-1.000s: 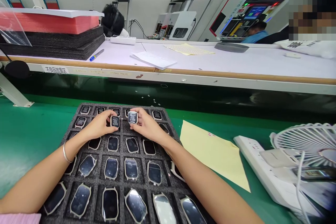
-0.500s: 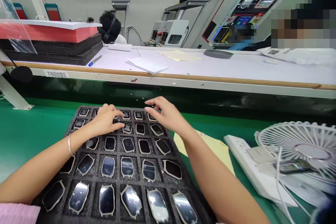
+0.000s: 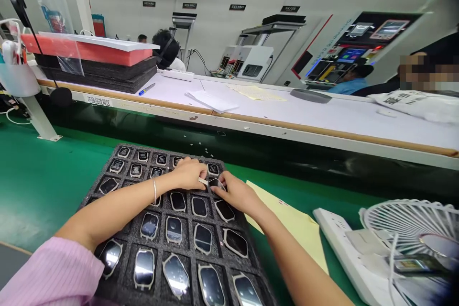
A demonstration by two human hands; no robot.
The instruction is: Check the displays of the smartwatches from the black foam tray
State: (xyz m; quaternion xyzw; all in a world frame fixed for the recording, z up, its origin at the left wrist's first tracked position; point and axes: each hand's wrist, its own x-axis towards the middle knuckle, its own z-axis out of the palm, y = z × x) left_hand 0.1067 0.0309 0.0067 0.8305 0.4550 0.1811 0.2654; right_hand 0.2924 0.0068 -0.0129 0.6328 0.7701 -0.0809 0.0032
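A black foam tray (image 3: 191, 252) holds rows of rectangular smartwatch bodies without straps, each in its own square pocket. Over the second row from the back, my left hand (image 3: 190, 173) pinches a light-edged smartwatch (image 3: 203, 181), seen nearly edge-on between thumb and fingers. My right hand (image 3: 238, 193) has its thumb and fingers closed on the sides of another smartwatch (image 3: 216, 183) at the right end of that row. Several watches at the back left, such as one smartwatch (image 3: 142, 156), show lit text on their screens; those nearer me look dark and reflective.
Yellow paper (image 3: 290, 220) lies right of the tray on the green table. Beyond it are a white power strip (image 3: 344, 248) and a white fan (image 3: 405, 220). A raised shelf (image 3: 258, 100) crosses behind, bearing foam sheets (image 3: 96, 69), a pen and papers. Other people sit farther back.
My left hand has moved right along the tray and pinched a smartwatch. My right hand has come down from above the back-right corner onto a smartwatch. The camera view has shifted.
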